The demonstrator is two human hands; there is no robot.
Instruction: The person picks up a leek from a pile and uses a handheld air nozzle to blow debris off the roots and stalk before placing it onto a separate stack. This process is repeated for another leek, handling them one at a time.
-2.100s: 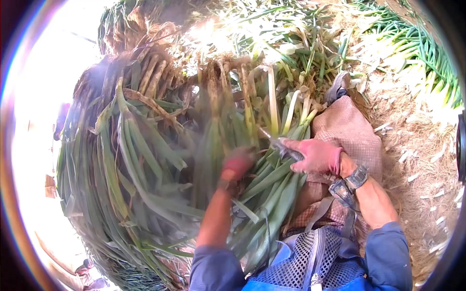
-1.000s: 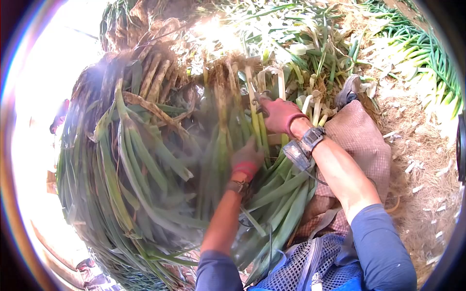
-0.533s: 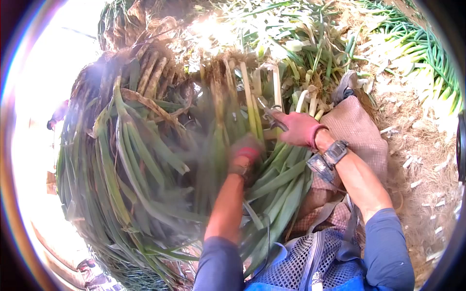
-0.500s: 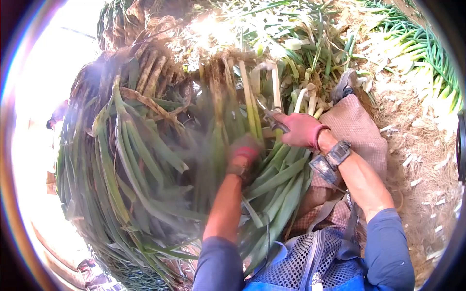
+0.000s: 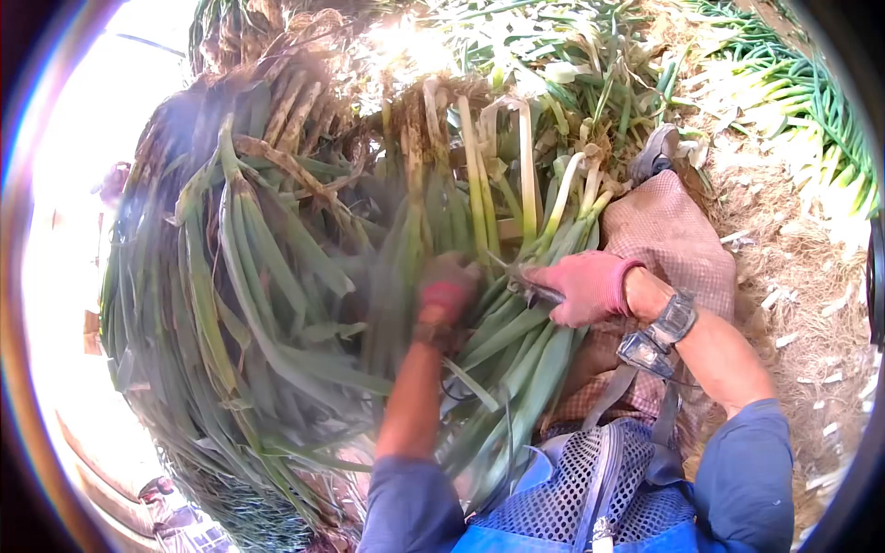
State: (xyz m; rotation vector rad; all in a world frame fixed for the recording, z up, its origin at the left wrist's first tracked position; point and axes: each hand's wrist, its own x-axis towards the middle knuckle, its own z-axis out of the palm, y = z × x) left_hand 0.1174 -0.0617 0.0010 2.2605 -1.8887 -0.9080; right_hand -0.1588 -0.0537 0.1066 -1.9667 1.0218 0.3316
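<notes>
So compared with half a second ago, the right hand (image 5: 590, 288) has dropped back toward the body, bringing its metal tool (image 5: 544, 286) down with it, away from the upright pale stem (image 5: 527, 180). The left hand (image 5: 449, 282) has slid slightly left too.

The right hand is curled tight round the tool's handle, thin tip out past the fingers, probably so it can work close to stems; the exact type's hard to make out. The left one is a blur down in the leaves, so can't tell whether it's gripping anything. The long green stalks (image 5: 473, 175) are right in front of both hands, roots up top and leaves flopping toward the person, which looks handy for reaching the pale ends. More leaves (image 5: 525, 373) lie beside the lap.

Further out, checked cloth (image 5: 671, 230) covers the leg, likely against dirt. Past the shoe (image 5: 654, 154), cleaner green onions (image 5: 797, 111) lie in a row, seemingly kept apart from the mess.
</notes>
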